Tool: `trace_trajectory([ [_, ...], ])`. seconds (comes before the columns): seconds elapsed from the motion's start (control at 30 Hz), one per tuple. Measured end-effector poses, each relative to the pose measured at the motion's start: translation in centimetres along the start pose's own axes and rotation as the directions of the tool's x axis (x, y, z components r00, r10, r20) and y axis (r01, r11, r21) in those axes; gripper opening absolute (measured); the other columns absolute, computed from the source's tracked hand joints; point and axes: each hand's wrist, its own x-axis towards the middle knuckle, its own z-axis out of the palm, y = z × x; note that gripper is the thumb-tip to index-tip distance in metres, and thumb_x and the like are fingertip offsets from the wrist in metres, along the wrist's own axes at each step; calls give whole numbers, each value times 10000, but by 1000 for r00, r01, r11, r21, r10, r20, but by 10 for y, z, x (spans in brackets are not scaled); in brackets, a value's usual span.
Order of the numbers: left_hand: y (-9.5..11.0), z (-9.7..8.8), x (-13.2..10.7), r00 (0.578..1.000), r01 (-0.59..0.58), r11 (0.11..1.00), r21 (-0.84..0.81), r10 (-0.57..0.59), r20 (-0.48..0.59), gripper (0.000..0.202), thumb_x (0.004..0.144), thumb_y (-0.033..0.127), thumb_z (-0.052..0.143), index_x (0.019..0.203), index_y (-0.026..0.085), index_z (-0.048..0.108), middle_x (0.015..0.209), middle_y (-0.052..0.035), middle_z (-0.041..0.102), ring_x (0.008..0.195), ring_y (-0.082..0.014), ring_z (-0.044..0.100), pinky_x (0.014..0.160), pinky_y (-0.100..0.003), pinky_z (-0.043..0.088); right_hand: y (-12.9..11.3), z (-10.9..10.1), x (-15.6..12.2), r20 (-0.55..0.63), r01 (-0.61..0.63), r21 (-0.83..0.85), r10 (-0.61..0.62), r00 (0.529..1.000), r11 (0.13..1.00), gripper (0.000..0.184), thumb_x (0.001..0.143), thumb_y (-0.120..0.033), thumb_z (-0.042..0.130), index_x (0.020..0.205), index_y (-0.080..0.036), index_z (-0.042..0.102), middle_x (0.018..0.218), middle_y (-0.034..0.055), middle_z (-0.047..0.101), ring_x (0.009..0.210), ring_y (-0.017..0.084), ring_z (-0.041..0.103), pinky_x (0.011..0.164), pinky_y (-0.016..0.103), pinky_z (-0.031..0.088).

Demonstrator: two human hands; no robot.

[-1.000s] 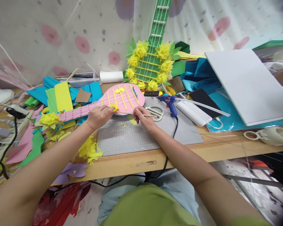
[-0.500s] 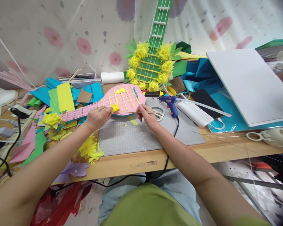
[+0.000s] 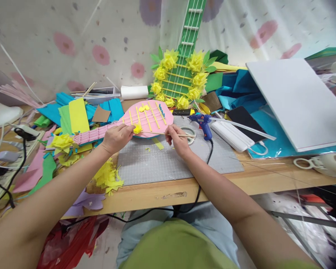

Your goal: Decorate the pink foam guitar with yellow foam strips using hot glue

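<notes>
Pinched in my left hand [image 3: 118, 138] is a small piece of yellow crepe paper [image 3: 137, 128], set against the tip of a thin wooden stick [image 3: 154, 133]. My right hand [image 3: 177, 140] closes around the other end of that stick. Just behind both hands lies a pink paper guitar [image 3: 145, 116] with yellow bars, strings and blue pegs; its neck runs left behind my left hand. A yellow paper flower [image 3: 61, 142] rests near the end of the neck. Beneath my hands is a grey cutting mat [image 3: 156, 168].
A blue glue gun [image 3: 203, 125] with its cord stands right of my right hand, beside a roll of tape [image 3: 189, 135]. Behind leans a green guitar [image 3: 176, 80] ringed with yellow flowers. Yellow scraps [image 3: 108, 177] lie at front left; a white board [image 3: 296, 104] sits at right.
The yellow paper at the stick's tip looks more rounded and gathered than before. My right hand has shifted slightly right along with the stick; my left hand stays nearly in place.
</notes>
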Motion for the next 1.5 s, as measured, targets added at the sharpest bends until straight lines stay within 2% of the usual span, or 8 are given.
trace_trajectory([
  [0.17, -1, 1, -3, 999, 52, 999, 10, -52, -14, 149, 816, 229, 511, 936, 201, 596, 748, -49, 689, 686, -189, 658, 537, -274, 410, 1, -8, 0, -61, -29, 0, 29, 998, 1000, 504, 775, -692, 449, 631, -210, 464, 461, -56, 423, 387, 71, 355, 374, 226, 279],
  [0.37, -4, 1, -9, 989, 143, 989, -45, -145, -37, 180, 804, 221, 527, 981, 205, 556, 776, -42, 693, 720, -201, 659, 591, -295, 426, 2, 5, -4, 161, -20, -31, 25, 987, 999, 466, 798, -650, 455, 671, -202, 477, 536, -51, 466, 443, 69, 410, 438, 216, 331],
  [0.53, -4, -2, -12, 980, 196, 978, -73, -198, -21, 191, 787, 227, 522, 973, 201, 559, 783, -54, 690, 750, -217, 661, 597, -304, 431, 7, 13, -8, 237, 19, -137, 14, 971, 990, 387, 862, -566, 410, 748, -203, 484, 602, -44, 503, 508, 78, 443, 505, 213, 360],
  [0.67, -1, -4, -14, 981, 191, 981, -30, -191, -18, 191, 783, 217, 499, 954, 188, 578, 729, -51, 674, 695, -209, 657, 563, -293, 417, 4, 14, -14, 315, 194, -328, -87, 945, 924, 299, 895, -462, 408, 788, -202, 508, 681, -14, 560, 609, 102, 495, 600, 234, 373],
  [0.83, 4, -2, -15, 983, 186, 983, -10, -186, 9, 247, 787, 209, 478, 1009, 176, 582, 727, -58, 674, 687, -211, 656, 551, -290, 418, 2, 15, -21, 501, 504, -492, -243, 831, 709, 267, 914, -390, 383, 819, -202, 545, 773, 50, 608, 716, 148, 525, 630, 265, 346],
  [1.03, 5, 3, -15, 977, 210, 977, -37, -209, 26, 272, 772, 229, 504, 1036, 191, 559, 798, -56, 696, 728, -218, 665, 553, -296, 413, 3, 13, -21, 523, 558, -522, -275, 807, 645, 296, 934, -383, 337, 839, -199, 549, 789, 63, 616, 735, 157, 537, 638, 273, 355],
  [1.3, 7, 7, -10, 950, 306, 949, -78, -299, 92, 340, 772, 340, 577, 1072, 188, 528, 850, -63, 682, 770, -221, 653, 540, -291, 389, -3, 10, -24, 424, 471, -389, -300, 855, 792, 276, 915, -396, 377, 788, -208, 535, 729, 37, 594, 666, 138, 528, 631, 276, 391],
  [1.5, 10, 5, 1, 949, 307, 947, -99, -296, 110, 320, 782, 345, 591, 1054, 192, 516, 855, -69, 678, 803, -227, 651, 542, -295, 388, -1, -1, -24, 1, 195, -137, -197, 980, 971, 327, 899, -465, 411, 713, -211, 500, 600, -18, 516, 507, 98, 459, 506, 250, 376],
])
